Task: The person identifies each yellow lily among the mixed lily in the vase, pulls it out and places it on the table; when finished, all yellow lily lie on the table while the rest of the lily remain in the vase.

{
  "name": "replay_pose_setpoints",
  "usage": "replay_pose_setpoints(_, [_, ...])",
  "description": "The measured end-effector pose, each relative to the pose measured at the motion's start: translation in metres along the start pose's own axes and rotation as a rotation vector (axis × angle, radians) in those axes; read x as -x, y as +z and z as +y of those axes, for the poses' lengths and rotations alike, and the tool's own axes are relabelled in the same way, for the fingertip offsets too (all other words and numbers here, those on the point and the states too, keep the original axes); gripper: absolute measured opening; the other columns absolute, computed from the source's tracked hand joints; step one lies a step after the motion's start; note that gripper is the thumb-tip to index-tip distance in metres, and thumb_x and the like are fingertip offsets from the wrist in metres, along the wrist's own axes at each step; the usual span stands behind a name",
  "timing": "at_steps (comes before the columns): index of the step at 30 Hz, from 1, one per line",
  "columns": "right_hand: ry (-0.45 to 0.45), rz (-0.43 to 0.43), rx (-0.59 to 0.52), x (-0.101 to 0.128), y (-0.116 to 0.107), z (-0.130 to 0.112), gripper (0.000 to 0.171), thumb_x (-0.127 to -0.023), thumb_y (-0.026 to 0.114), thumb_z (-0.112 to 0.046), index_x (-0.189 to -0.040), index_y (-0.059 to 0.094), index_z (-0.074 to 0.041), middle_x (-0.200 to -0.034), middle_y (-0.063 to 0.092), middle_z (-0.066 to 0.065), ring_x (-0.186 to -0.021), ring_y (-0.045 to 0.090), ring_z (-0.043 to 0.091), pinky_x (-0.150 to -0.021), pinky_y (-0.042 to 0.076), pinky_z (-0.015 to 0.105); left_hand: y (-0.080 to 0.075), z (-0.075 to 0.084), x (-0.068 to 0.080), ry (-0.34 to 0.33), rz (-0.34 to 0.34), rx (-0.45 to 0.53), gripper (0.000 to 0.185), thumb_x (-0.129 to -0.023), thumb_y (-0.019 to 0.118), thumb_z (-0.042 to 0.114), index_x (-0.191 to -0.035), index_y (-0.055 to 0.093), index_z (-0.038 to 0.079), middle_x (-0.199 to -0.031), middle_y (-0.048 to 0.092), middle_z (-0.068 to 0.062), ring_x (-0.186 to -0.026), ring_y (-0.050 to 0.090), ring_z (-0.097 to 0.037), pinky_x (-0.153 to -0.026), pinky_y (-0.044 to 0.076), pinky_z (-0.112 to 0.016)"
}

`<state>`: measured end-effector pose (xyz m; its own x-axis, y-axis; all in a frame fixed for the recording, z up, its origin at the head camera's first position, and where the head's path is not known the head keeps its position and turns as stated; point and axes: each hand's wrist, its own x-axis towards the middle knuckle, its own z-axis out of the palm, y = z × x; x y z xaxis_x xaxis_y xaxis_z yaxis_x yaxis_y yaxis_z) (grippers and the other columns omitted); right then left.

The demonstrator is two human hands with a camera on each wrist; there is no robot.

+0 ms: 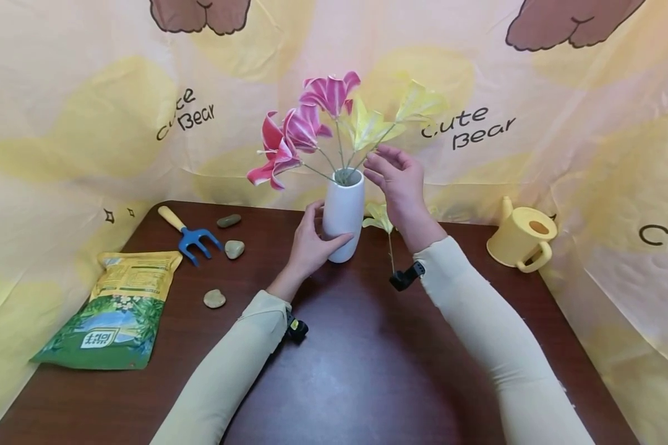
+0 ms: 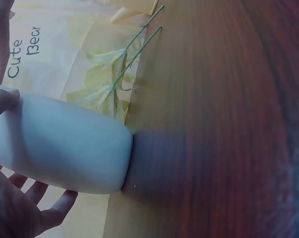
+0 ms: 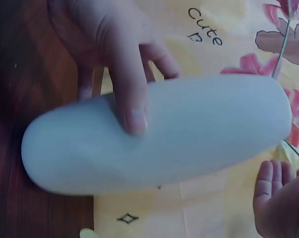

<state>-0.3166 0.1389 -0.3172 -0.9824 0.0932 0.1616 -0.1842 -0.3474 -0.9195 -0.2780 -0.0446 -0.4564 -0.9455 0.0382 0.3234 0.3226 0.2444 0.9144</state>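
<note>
My left hand (image 1: 310,242) grips the white vase (image 1: 343,214) near its lower half, thumb across the front and fingers curled behind; the left wrist view confirms the thumb on one side and fingers (image 2: 50,210) on the other. The vase stands upright on the dark wooden table (image 1: 367,371), at centre frame, close to the table's far edge.

My right hand (image 1: 398,179) is raised just right of the vase mouth, fingers loosely bent and relaxed, fingertips at the green stem of a yellow flower (image 1: 423,102). Whether the fingertips pinch the stem or only touch it, I cannot tell.

In the vase: three pink flowers (image 1: 306,123) leaning to the upper left of centre, and two yellow flowers leaning to the upper right. Another yellow flower (image 1: 378,216) lies on the table just right of the vase, behind my right wrist; the left wrist view shows two such stems (image 2: 139,42) lying there.

Left side of frame: a blue hand fork (image 1: 192,238) with a yellow handle, three small stones (image 1: 234,249) near it, and a green-and-yellow bag (image 1: 114,309) lying flat at lower left. A yellow watering can (image 1: 523,240) stands at the right edge of the table. A yellow "Cute Bear" backdrop (image 1: 89,123) surrounds the table.
</note>
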Motion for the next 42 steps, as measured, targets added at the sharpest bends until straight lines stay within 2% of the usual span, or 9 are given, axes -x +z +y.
replay_pose_setpoints(2, [-0.017,0.020,-0.030,0.002,0.005,0.002,0.016,-0.102,0.078,-0.001,-0.113,0.071,-0.010,-0.100,0.072,0.002,-0.087,0.077,0.017,-0.089,0.069,0.029,0.000,0.000,0.000,-0.001,-0.008,0.012,0.093,-0.088,0.098,0.029,-0.162,0.044,0.015,-0.152,0.061,-0.016,-0.142,0.062,-0.036,-0.121,0.056,-0.057])
replay_pose_setpoints(6, [-0.024,0.048,-0.059,0.003,0.013,0.007,0.021,-0.101,0.079,0.000,-0.114,0.070,-0.012,-0.101,0.072,0.002,-0.087,0.076,0.016,-0.086,0.068,0.027,-0.001,0.001,0.000,-0.007,-0.016,0.011,0.094,-0.089,0.098,0.031,-0.163,0.043,0.015,-0.153,0.060,-0.016,-0.142,0.062,-0.036,-0.122,0.056,-0.057])
replay_pose_setpoints(14, [-0.033,0.090,-0.049,0.006,0.021,0.014,0.027,-0.101,0.079,-0.001,-0.122,0.066,-0.013,-0.106,0.072,0.003,-0.096,0.078,0.020,-0.087,0.066,0.025,-0.003,0.002,0.001,-0.022,-0.022,0.000,0.094,-0.090,0.097,0.033,-0.164,0.041,0.016,-0.155,0.058,-0.015,-0.144,0.059,-0.035,-0.122,0.054,-0.060])
replay_pose_setpoints(25, [-0.075,0.117,-0.034,0.005,0.023,0.014,0.027,-0.102,0.078,0.001,-0.121,0.068,-0.014,-0.096,0.074,0.001,-0.086,0.078,0.018,-0.080,0.067,0.026,-0.003,0.001,0.001,-0.017,-0.027,-0.009,0.094,-0.090,0.097,0.035,-0.164,0.041,0.017,-0.155,0.058,-0.015,-0.143,0.059,-0.036,-0.122,0.054,-0.062])
replay_pose_setpoints(31, [-0.121,0.110,-0.002,0.005,0.025,0.008,0.028,-0.102,0.077,0.002,-0.126,0.069,-0.010,-0.093,0.073,0.000,-0.082,0.077,0.015,-0.077,0.068,0.027,-0.004,0.001,0.000,-0.015,-0.028,-0.004,0.095,-0.089,0.097,0.034,-0.164,0.041,0.017,-0.155,0.058,-0.015,-0.143,0.060,-0.036,-0.121,0.054,-0.062])
replay_pose_setpoints(34, [-0.129,0.099,-0.022,0.003,0.026,0.002,0.030,-0.101,0.078,0.002,-0.128,0.069,-0.008,-0.093,0.073,0.000,-0.081,0.077,0.015,-0.076,0.069,0.028,-0.004,0.001,0.000,-0.011,-0.022,-0.007,0.095,-0.089,0.098,0.033,-0.163,0.042,0.017,-0.154,0.059,-0.016,-0.142,0.061,-0.038,-0.120,0.055,-0.062])
replay_pose_setpoints(42, [-0.165,0.072,-0.013,-0.002,0.027,-0.019,0.030,-0.101,0.079,0.001,-0.128,0.070,-0.010,-0.096,0.074,0.001,-0.084,0.075,0.016,-0.074,0.069,0.028,-0.003,0.001,0.000,0.000,-0.019,-0.007,0.093,-0.088,0.098,0.031,-0.162,0.043,0.014,-0.150,0.060,-0.018,-0.136,0.066,-0.042,-0.118,0.057,-0.061])
